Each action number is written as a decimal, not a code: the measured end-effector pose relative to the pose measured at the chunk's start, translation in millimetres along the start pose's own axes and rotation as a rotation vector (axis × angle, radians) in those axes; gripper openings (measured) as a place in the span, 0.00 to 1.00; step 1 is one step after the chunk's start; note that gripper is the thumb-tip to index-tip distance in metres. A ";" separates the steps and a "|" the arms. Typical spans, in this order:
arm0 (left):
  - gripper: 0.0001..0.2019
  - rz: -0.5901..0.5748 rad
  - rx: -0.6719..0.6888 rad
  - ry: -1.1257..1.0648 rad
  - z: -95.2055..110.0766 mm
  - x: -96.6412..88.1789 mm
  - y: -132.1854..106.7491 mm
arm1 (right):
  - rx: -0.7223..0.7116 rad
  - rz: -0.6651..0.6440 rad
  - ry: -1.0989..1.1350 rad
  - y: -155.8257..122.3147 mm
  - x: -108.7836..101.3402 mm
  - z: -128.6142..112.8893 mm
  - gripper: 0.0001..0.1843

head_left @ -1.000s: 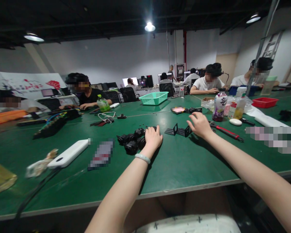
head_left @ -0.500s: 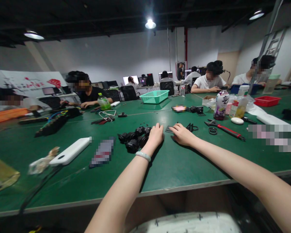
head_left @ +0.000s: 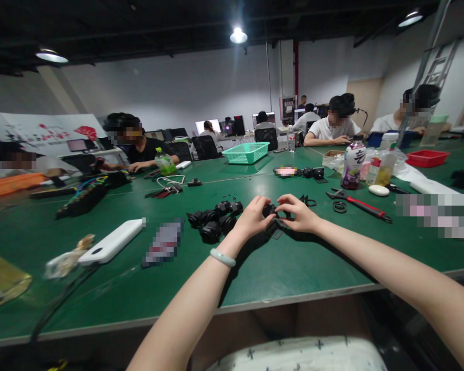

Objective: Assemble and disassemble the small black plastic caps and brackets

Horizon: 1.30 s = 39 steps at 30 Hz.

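Between the fingers of both hands is a small black plastic part [head_left: 269, 211], rounded at the top and partly covered by the fingers. My left hand [head_left: 252, 218] pinches it from the left. From the right, my right hand [head_left: 300, 214] grips it with bent fingers. Below the fingertips shows a dark flat slotted piece [head_left: 275, 230]; whether it is joined to the rounded part I cannot tell. A pile of similar black parts [head_left: 211, 230] lies just left of my left hand. Thin black loops [head_left: 308, 201] rest behind my right hand.
An adjustable wrench [head_left: 359, 204] with red-black handles and black rings [head_left: 339, 207] lie to the right, near a purple-labelled bottle [head_left: 352, 166]. A green basket [head_left: 246, 154] stands farther back. On the left are a white power bank [head_left: 114, 240] and a blurred flat packet [head_left: 164, 241]. Co-workers sit across.
My left hand has come away from the pile's edge toward my right hand. Both hands now meet at a black part, and the slotted piece has shifted nearer to me.
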<state>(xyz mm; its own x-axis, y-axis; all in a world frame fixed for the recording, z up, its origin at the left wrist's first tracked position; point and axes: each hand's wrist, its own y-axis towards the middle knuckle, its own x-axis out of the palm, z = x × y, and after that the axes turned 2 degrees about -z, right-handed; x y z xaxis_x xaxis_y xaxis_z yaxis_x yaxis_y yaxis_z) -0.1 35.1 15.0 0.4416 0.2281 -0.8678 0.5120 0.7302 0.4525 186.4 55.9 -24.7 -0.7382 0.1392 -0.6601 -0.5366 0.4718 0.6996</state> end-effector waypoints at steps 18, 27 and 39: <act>0.11 0.024 -0.112 -0.014 2.0 24.0 -1.4 | 0.364 -0.198 0.529 -4.7 18.2 5.0 0.28; 0.12 0.052 -0.120 -0.108 -4.9 29.7 -1.4 | 0.410 -0.104 0.737 -6.7 26.9 6.9 0.26; 0.18 -0.034 -0.114 -0.753 -3.1 26.3 1.2 | 0.269 0.186 0.265 -1.4 -2.0 -15.8 0.17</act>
<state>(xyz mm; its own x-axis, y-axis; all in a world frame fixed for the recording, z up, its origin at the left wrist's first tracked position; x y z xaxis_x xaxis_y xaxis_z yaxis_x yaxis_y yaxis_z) 9.9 44.0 -7.9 0.8314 -0.2668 -0.4875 0.4731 0.8000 0.3690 182.2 41.2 -20.1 -0.9107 0.0312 -0.4118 -0.2845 0.6753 0.6804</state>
